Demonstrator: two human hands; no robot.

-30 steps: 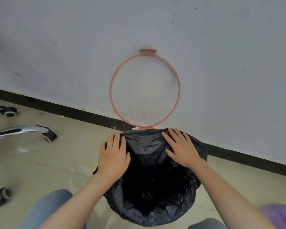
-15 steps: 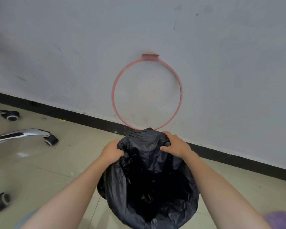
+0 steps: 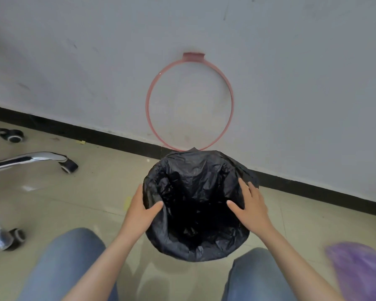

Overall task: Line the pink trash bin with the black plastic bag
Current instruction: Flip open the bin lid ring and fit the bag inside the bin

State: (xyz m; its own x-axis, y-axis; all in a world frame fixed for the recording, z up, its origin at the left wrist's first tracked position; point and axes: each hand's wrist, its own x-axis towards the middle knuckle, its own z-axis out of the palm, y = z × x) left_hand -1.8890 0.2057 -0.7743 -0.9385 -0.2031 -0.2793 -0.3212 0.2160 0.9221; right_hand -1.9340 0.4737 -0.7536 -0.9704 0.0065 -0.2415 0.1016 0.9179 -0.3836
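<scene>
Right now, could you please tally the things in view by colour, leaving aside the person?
Black: 1, the plastic bag
Pink: 1, the ring
Purple: 1, a blurred object
Chrome: 1, the chair base
Total: 4

Bare floor (image 3: 91,205) lies open left of the black bag (image 3: 195,205); chair legs (image 3: 30,159) crowd farther left, the wall (image 3: 291,83) close behind.

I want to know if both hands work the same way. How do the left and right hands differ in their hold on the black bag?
The left hand wraps the bag's side rim, thumb hooked inside; the right hand lies flatter on top of the rim, fingers spread. Both press the black bag at opposite sides of its mouth.
</scene>
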